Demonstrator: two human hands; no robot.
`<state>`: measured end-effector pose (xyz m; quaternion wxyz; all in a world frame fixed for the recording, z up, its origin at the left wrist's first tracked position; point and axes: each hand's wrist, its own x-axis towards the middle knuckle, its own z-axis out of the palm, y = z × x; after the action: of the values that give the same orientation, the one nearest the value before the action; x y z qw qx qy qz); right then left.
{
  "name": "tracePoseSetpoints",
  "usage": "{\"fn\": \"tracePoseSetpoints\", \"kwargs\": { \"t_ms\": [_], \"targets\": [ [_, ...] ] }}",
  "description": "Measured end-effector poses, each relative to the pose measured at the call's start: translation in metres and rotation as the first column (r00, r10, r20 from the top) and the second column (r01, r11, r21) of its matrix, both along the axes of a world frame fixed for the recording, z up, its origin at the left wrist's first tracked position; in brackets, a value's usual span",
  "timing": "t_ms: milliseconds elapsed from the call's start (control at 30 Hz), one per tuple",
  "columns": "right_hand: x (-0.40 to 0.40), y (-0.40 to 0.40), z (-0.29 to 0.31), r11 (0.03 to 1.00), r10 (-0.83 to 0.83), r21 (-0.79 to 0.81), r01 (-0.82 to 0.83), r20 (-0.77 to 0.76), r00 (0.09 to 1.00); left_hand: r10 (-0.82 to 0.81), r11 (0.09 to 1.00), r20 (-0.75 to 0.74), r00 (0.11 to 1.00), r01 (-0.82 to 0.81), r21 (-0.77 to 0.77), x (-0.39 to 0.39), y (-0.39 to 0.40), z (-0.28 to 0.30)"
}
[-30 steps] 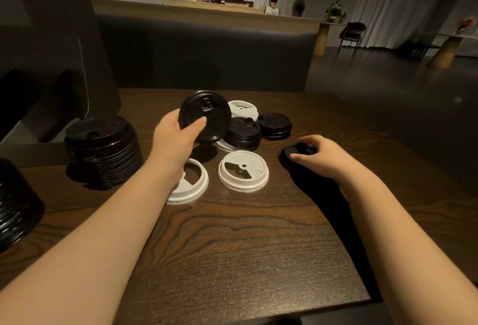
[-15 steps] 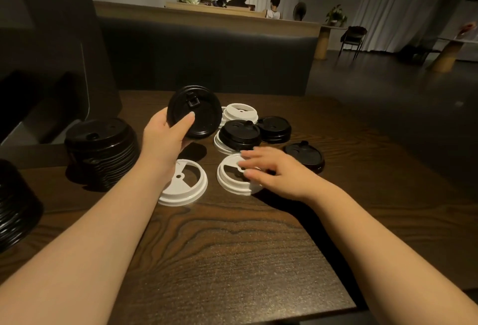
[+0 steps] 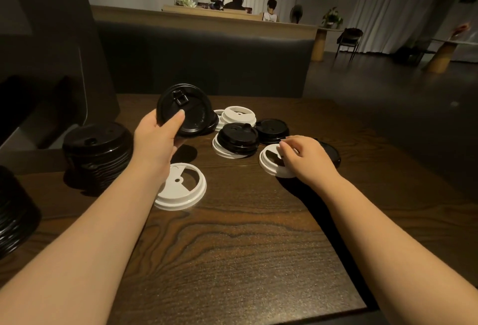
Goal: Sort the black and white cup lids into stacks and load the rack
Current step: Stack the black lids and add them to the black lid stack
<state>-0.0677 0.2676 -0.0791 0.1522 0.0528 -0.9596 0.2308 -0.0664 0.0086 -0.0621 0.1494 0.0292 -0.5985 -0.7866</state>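
My left hand (image 3: 155,138) grips a black lid (image 3: 185,110), tilted up off the table (image 3: 232,260). My right hand (image 3: 305,159) pinches the far rim of a white lid (image 3: 271,161) lying flat. Another white lid (image 3: 181,190) sits by my left wrist, a black stack (image 3: 97,151) further left.

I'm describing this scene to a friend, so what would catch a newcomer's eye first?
The left hand holds a black lid tilted up above the wooden table. The right hand grips a white lid among scattered lids, and a tall stack of black lids stands at the left.
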Motion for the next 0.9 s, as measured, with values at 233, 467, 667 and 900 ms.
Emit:
{"fn": "tracePoseSetpoints", "kwargs": {
  "t_ms": [233,467,667,900],
  "targets": [
    [-0.037,-0.014,0.013,0.974,-0.003,0.220,-0.060,0.276,0.961,-0.090,0.996,0.036,0.995,0.091,-0.026,-0.003,0.007,0.001],
    [-0.038,-0.044,0.020,0.967,-0.025,0.253,-0.010,0.132,0.991,0.089,0.995,0.127,0.988,-0.094,0.036,-0.014,-0.010,-0.002],
    [-0.026,-0.059,0.013,0.953,0.194,0.200,-0.230,0.186,0.963,0.092,0.995,0.159,0.983,-0.095,0.012,-0.019,-0.007,-0.007],
    [-0.019,-0.039,0.016,0.984,0.160,0.052,-0.169,0.151,0.976,0.101,0.993,0.200,0.975,-0.111,0.043,-0.020,-0.009,-0.008]
  ]
}}
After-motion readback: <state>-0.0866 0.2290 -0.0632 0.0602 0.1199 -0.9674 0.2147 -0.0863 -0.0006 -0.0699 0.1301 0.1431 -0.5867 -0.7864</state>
